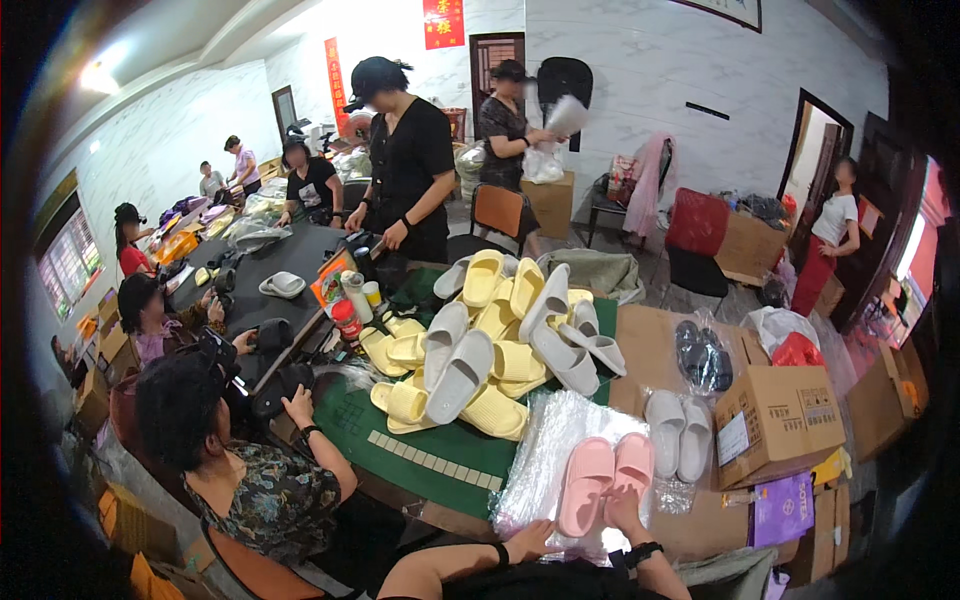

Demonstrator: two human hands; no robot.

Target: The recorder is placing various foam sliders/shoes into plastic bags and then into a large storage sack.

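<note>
A pair of pink slippers (586,485) lies side by side on a stack of clear plastic bags (535,445) at the table's near edge. My right hand (625,510) grips the heel of the right pink slipper, its fingers over the sole. Just left of the slippers, my left hand (532,541) rests with fingers stretched out on the lower edge of the bags, holding nothing visible. Beyond the bags rises a heap of loose yellow slippers (497,412) and grey slippers (460,378). A grey pair in a clear bag (690,435) sits to the right.
Black slippers in a bag (703,357) and a cardboard box (785,420) stand at right. A purple package (783,510) lies below the box. A red-lidded jar (345,318) stands behind the heap. At left a co-worker (265,490) handles a dark slipper; several other people work farther off.
</note>
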